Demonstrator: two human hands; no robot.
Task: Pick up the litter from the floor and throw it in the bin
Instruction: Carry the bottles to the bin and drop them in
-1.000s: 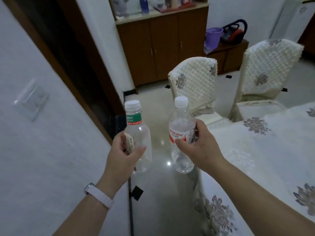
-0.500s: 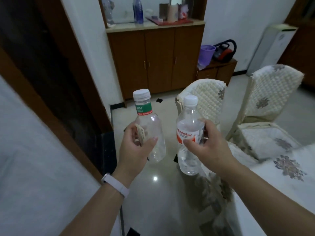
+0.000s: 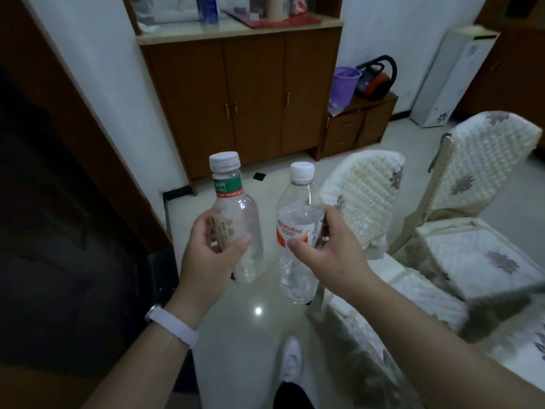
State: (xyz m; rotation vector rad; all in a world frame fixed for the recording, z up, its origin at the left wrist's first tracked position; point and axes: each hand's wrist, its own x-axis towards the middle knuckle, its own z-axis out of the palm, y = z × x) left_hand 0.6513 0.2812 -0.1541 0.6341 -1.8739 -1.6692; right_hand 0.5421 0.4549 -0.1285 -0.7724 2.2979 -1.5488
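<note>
Our left hand [image 3: 209, 255] is wrapped round the lower half of the green-label bottle [image 3: 236, 214], thumb across the front and fingers behind, so most of the clear body and the white cap stand above the grip. Our right hand [image 3: 333, 252] grasps the red-label bottle [image 3: 295, 231] at its middle, thumb on the label and fingers curled round the far side; the neck and white cap rise above the hand and the ribbed base hangs below it.

Both bottles are held in the air in front of us at about the same height, side by side and not touching. Each stands nearly upright, long axis vertical, cap up; the green-label one leans slightly to the left. Both look clear and empty.

A pale watch strap [image 3: 174, 324] sits on the left wrist. Below the bottles lies the glossy floor [image 3: 256, 329], with our white shoe [image 3: 290, 361] on it. To the right, close to the right forearm, are a table under a patterned cloth [image 3: 413, 335] and two chairs with quilted covers [image 3: 365, 196]. A dark doorway [image 3: 59, 231] fills the left side. Ahead stands a brown cabinet [image 3: 253, 93], and beside it, on a low drawer unit, a purple bucket [image 3: 345, 84] and a red vacuum cleaner [image 3: 374, 79].
</note>
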